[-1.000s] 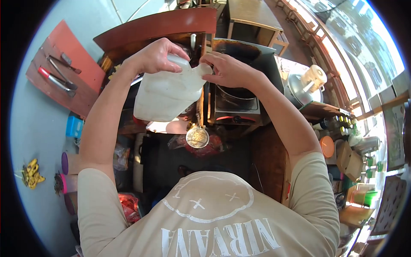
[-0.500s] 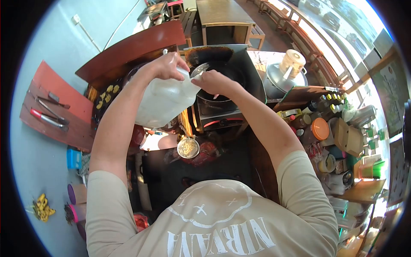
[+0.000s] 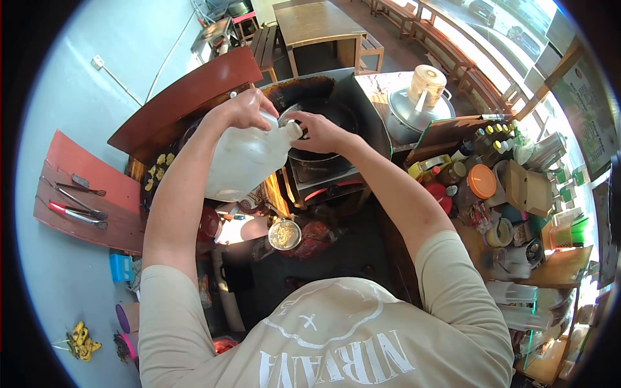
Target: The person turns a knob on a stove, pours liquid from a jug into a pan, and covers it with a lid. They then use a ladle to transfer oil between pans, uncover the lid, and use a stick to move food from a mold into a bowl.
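Note:
A large translucent white plastic jug (image 3: 242, 161) is tilted in front of me, its mouth (image 3: 294, 130) pointing right, toward the wok. My left hand (image 3: 244, 110) is closed around its handle at the top. The fingers and thumb of my right hand (image 3: 318, 132) are curled about the mouth from the right. Behind that hand, the dark wok (image 3: 333, 116) sits on the stove (image 3: 323, 171), with a metal strainer partly hidden at its left edge. Below the jug stands a small round container (image 3: 284, 235) of pale yellow bits.
At the right are a lidded metal pot (image 3: 407, 115) and a crowded shelf with bottles (image 3: 495, 147) and an orange-lidded tub (image 3: 482, 181). Tongs (image 3: 76, 215) hang on a red board at the left. Yellowish fried pieces (image 3: 157, 169) lie beside my left forearm. A wooden table (image 3: 317, 22) stands beyond.
The view has shifted slightly. My right-hand fingers have loosened from a tight pinch at the jug's mouth, and more of the mouth shows. My left hand keeps its hold on the handle.

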`<state>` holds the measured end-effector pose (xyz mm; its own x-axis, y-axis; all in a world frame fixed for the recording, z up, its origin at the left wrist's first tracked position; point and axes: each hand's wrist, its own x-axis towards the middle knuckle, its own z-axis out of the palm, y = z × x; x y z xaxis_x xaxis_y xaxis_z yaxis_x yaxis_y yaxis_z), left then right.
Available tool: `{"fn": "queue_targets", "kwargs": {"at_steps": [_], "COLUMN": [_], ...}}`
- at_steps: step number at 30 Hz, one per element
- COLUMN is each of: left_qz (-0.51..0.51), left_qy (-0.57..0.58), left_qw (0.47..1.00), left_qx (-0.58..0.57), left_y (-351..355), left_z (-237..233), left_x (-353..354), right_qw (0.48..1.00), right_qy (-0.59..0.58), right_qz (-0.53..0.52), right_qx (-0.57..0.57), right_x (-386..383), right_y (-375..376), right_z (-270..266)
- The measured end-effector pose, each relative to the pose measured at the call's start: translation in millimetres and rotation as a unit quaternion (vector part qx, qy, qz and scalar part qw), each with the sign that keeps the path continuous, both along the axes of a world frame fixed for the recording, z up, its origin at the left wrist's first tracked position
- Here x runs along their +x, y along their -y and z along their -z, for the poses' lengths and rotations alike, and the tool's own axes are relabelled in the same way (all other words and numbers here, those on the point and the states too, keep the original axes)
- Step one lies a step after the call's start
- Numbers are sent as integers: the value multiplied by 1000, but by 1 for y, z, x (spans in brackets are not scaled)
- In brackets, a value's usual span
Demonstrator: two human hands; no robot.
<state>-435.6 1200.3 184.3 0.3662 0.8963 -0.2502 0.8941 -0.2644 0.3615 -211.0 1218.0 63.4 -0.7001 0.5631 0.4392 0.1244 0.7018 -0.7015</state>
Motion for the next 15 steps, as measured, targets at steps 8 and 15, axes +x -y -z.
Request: {"fn": "queue_targets", "kwargs": {"at_steps": [8, 15], "left_qz": [23, 0], "left_qy": [-6, -122], "left_qw": [999, 992], "left_qx": [23, -9], "left_y": [-7, -25], "left_z": [8, 32], "left_x": [0, 22], "right_qw": [992, 984], "right_qy": [96, -55], "right_qz": [69, 166], "right_qx": [-43, 40], "right_x": [1, 75], "right_y": [-7, -11], "right_z": [6, 7]}}
